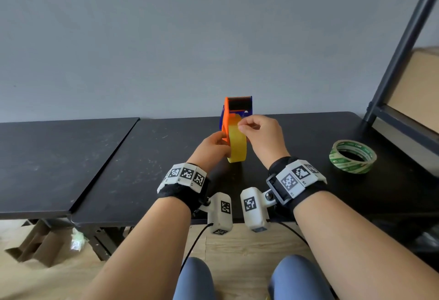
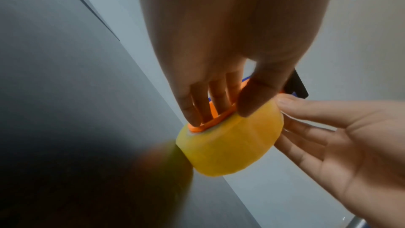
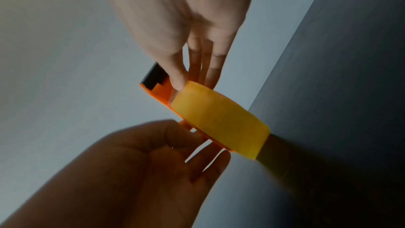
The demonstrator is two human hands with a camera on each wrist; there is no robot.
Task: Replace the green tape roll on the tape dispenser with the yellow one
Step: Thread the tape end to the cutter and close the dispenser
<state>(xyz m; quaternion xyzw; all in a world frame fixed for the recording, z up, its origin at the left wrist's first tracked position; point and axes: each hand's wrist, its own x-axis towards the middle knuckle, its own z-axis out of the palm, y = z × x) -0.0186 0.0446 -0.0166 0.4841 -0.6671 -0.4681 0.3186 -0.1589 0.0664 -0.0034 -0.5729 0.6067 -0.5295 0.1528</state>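
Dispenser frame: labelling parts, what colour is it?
Orange, with some blue; the dispenser frame shows best in the head view.

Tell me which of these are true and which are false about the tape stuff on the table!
1. The green tape roll lies flat on the black table. True.
2. The yellow tape roll sits on the orange plastic tape dispenser. True.
3. The left hand is empty. False: it holds the dispenser.
4. The right hand rests on the green roll. False: it pinches at the yellow roll's top edge.
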